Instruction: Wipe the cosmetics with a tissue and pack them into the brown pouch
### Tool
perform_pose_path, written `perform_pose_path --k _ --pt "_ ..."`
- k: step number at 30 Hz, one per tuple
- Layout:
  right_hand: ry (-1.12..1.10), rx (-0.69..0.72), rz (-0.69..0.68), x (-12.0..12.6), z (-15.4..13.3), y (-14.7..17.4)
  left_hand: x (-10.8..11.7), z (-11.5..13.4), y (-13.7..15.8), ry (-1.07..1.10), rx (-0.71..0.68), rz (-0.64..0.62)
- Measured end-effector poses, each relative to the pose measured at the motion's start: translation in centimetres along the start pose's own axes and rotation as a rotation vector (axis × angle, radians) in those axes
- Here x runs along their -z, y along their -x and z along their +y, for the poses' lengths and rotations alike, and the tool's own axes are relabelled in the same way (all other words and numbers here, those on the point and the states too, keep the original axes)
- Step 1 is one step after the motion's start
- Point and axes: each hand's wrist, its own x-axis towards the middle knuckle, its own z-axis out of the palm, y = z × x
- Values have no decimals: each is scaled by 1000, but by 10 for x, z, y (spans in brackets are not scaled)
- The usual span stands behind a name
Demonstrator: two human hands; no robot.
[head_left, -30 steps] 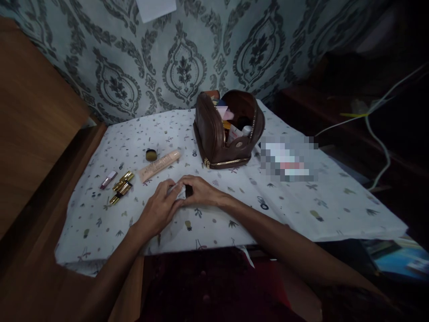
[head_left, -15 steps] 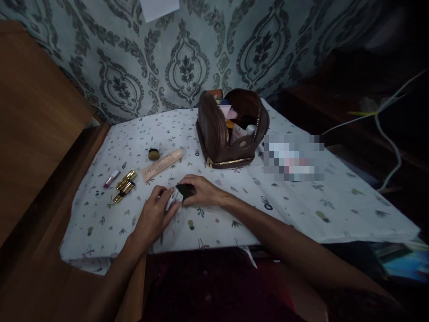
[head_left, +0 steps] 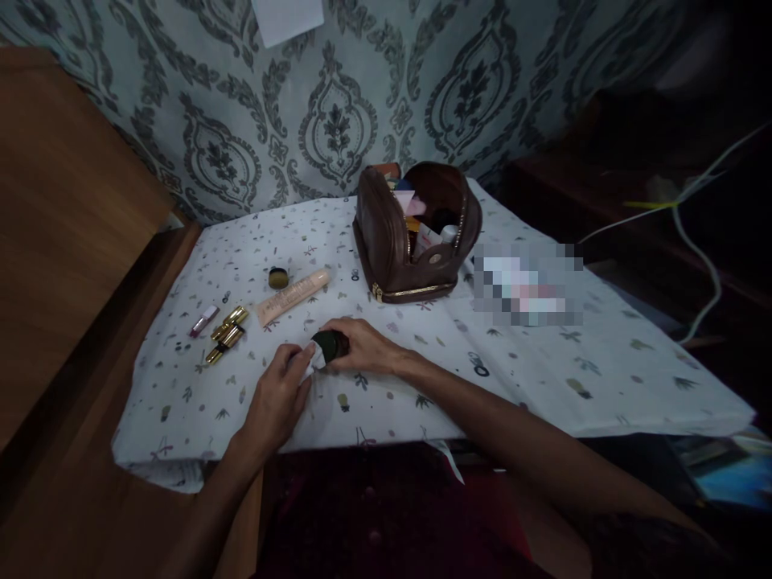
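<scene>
The right hand [head_left: 365, 347] curls around a dark green and black round container [head_left: 327, 346], its fingers bent well in and closed on the container's right side. The left hand [head_left: 278, 394] has its fingers partly curled and pinches a crumpled white tissue or cloth [head_left: 314, 359], which touches the container's left edge. The container is between the two hands, low over the near half of the tabletop [head_left: 422, 418], which has a white cover printed with small plants and other motifs; whether the container rests on that cover cannot be told.

Just beyond the hands lies a peach-coloured squeeze tube [head_left: 295, 295], slanting up to the right, with a small round olive-and-black item [head_left: 278, 278] just behind it. Left of the tube, shiny gold-and-black cylinders [head_left: 225, 339] lie close together, and a small slim purple tube with a pale end [head_left: 203, 321] lies just beside them. Farther back, a brown leather-look bag [head_left: 381, 233] with gold zips stands open, packed with mixed items. To its right is a pixelated patch whose contents cannot be made out.
</scene>
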Motion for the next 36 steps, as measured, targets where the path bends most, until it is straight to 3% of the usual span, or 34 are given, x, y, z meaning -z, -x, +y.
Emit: perform_pose_path --k 9,13,18,23,29,36 --pt "106 98 31 -5 5 -2 8 16 -8 -198 -223 21" --pt "140 135 31 -10 2 0 16 22 -23 -271 -249 -83" --pt "155 117 44 -13 -2 2 22 15 -40 -217 -121 -150" --pt "135 113 65 -13 1 1 17 -6 -44 70 78 -163" --pt "72 11 25 -9 -4 2 9 -14 -28 274 274 -153" --pt "23 -49 63 -13 -8 2 10 2 -5 307 388 -176"
